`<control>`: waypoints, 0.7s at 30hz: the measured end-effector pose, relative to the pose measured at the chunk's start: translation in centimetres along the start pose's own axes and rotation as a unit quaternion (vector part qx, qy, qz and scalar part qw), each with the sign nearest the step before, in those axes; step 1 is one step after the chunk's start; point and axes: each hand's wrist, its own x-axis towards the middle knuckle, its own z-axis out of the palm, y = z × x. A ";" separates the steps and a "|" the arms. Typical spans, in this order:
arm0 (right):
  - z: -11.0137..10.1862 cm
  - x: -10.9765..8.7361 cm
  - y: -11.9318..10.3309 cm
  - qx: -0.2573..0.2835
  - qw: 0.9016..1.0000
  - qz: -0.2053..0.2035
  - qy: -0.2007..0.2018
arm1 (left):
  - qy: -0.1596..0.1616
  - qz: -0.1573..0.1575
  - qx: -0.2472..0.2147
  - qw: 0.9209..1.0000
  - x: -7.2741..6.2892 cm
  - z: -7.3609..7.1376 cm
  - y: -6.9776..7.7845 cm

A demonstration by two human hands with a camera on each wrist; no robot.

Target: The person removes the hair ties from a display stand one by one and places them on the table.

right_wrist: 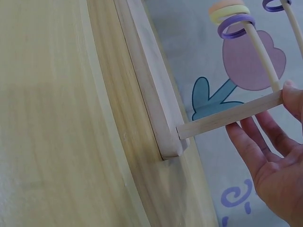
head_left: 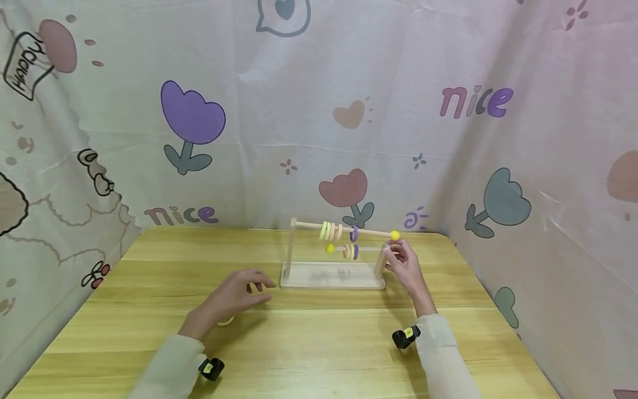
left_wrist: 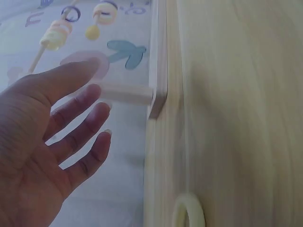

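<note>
A wooden ring rack stands on the table, its flat base (head_left: pixel 304 275) lying lengthwise. From the left post (head_left: pixel 290 249) an upper rod carries pale green, pink and purple rings (head_left: pixel 333 230) and ends in a yellow ball (head_left: pixel 395 235). A lower rod from the right post (head_left: pixel 381 264) holds several pink, yellow and purple rings (right_wrist: pixel 232 16), with another yellow ball (head_left: pixel 330 249) at its tip. My right hand (head_left: pixel 408 270) pinches the top of the right post between thumb and fingers. Left of the base, my left hand (head_left: pixel 234 295) hovers with loosely bent fingers, holding nothing.
A pale yellow ring (left_wrist: pixel 189 210) lies on the wooden table (head_left: pixel 319 354), partly hidden beneath my left hand in the head view. Behind the table hangs a printed cloth (head_left: pixel 279 111), which also runs along both sides.
</note>
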 end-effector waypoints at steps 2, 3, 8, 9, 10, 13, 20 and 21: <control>0.0 0.0 0.0 -0.002 1.000 0.000 -0.001 | 0.001 0.013 -0.008 1.000 0.7 0.5 0.3; 0.0 0.0 0.0 -0.002 1.000 0.000 -0.002 | 0.001 0.016 -0.011 1.000 1.1 0.8 0.4; -0.2 0.0 0.0 0.000 1.000 -0.003 -0.004 | 0.002 0.043 -0.025 0.999 2.7 2.1 0.7; -0.2 0.0 0.1 0.001 1.000 -0.004 -0.004 | 0.001 0.049 -0.029 0.998 3.0 2.3 0.8; -0.2 0.0 0.1 0.000 1.000 -0.005 -0.004 | 0.000 0.054 -0.032 0.998 3.2 2.5 0.8; -0.1 0.1 0.3 0.002 1.000 -0.007 -0.001 | -0.005 0.060 -0.042 0.997 3.8 3.0 1.1; -0.3 0.1 0.5 0.005 1.000 -0.004 0.006 | -0.018 0.036 -0.050 0.998 4.7 3.7 1.5; -0.3 0.1 0.5 0.007 1.000 -0.003 0.007 | -0.018 0.031 -0.053 0.998 4.8 3.9 1.6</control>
